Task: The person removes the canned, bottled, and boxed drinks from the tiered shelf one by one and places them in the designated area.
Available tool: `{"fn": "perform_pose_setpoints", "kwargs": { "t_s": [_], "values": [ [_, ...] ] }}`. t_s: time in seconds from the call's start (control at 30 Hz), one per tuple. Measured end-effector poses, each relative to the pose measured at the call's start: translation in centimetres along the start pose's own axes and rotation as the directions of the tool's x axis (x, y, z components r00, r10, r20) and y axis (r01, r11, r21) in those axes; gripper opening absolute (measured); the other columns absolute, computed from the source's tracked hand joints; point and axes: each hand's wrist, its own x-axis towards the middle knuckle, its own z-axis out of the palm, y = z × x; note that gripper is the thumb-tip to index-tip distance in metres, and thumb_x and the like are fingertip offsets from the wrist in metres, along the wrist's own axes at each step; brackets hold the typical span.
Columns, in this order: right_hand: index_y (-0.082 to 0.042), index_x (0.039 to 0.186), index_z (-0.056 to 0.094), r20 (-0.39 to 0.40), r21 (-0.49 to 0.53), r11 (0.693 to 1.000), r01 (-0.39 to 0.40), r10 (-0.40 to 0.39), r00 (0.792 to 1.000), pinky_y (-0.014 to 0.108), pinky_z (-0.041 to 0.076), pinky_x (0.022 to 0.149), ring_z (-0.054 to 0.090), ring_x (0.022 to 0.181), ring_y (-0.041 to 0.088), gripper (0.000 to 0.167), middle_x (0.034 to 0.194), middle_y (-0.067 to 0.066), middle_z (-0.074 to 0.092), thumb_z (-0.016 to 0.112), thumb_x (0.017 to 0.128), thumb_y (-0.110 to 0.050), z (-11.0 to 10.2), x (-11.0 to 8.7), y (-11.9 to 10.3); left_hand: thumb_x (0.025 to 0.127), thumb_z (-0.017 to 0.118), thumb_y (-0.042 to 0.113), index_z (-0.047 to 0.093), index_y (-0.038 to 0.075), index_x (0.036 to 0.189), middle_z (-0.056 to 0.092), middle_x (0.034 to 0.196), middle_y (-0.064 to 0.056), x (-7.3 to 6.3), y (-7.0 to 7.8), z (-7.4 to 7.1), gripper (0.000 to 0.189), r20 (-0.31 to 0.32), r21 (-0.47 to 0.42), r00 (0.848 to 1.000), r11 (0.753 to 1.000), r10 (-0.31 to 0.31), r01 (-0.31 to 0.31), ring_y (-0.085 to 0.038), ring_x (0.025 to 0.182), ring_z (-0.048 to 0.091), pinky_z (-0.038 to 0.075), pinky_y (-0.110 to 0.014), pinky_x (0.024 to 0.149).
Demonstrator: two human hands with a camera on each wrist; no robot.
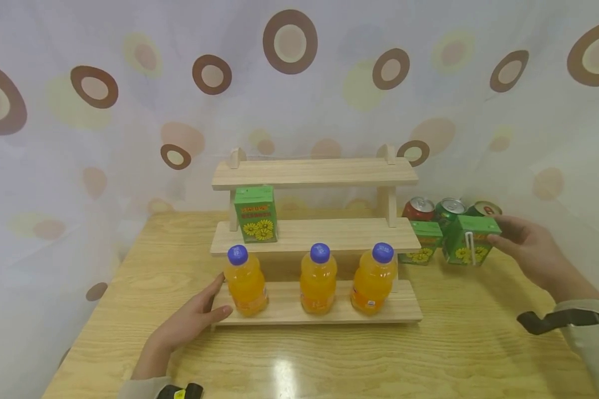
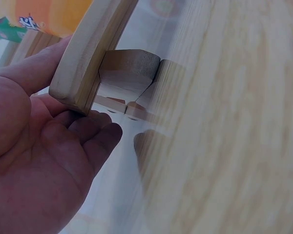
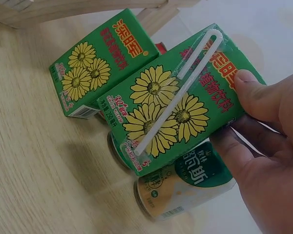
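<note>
My right hand [image 1: 499,237] grips a green drink carton with yellow flowers [image 1: 468,240] just above the table, right of the wooden three-tier shelf [image 1: 329,235]. In the right wrist view the thumb and fingers [image 3: 256,100] pinch the carton [image 3: 171,102] at one end, with a white straw running along its face. My left hand [image 1: 199,313] lies open against the left end of the bottom tier, beside the leftmost orange juice bottle [image 1: 246,284]. In the left wrist view its straight fingers [image 2: 95,134] touch the shelf's end board [image 2: 88,53].
Two more orange bottles [image 1: 318,280] [image 1: 373,277] stand on the bottom tier. A matching carton [image 1: 255,214] stands on the middle tier, another [image 1: 423,243] on the table. Three cans [image 1: 450,208] stand behind. A patterned curtain closes in the table [image 1: 329,360].
</note>
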Motion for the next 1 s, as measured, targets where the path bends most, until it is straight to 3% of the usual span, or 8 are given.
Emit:
{"fn": "perform_pose_setpoints", "kwargs": {
  "t_s": [0.53, 1.0],
  "values": [
    [0.007, 0.138, 0.048, -0.004, 0.059, 0.997, 0.043, -0.042, 0.999, 0.004, 0.044, 0.080, 0.053, 0.100, -0.016, 0.045, 0.112, -0.032, 0.056, 0.062, 0.098, -0.008, 1.7, 0.6, 1.7, 0.099, 0.060, 0.038, 0.008, 0.011, 0.160, 0.003, 0.165, -0.008, 0.0, -0.2, -0.1, 0.084, 0.005, -0.004, 1.000, 1.000, 0.016, -0.016, -0.031, 0.149, 0.003, 0.010, -0.049, 0.119],
    [0.001, 0.142, 0.047, 0.033, 0.016, 1.000, 0.012, -0.012, 0.999, 0.003, 0.042, 0.081, 0.047, 0.105, -0.017, 0.049, 0.120, -0.027, 0.054, 0.061, 0.100, -0.020, 2.1, 1.0, 2.8, 0.098, 0.060, 0.040, 0.008, 0.010, 0.159, 0.003, 0.165, -0.009, 0.1, -0.2, -0.1, 0.086, -0.003, 0.010, 1.000, 1.000, 0.013, -0.013, -0.031, 0.149, 0.003, 0.011, -0.048, 0.119]
  ]
}}
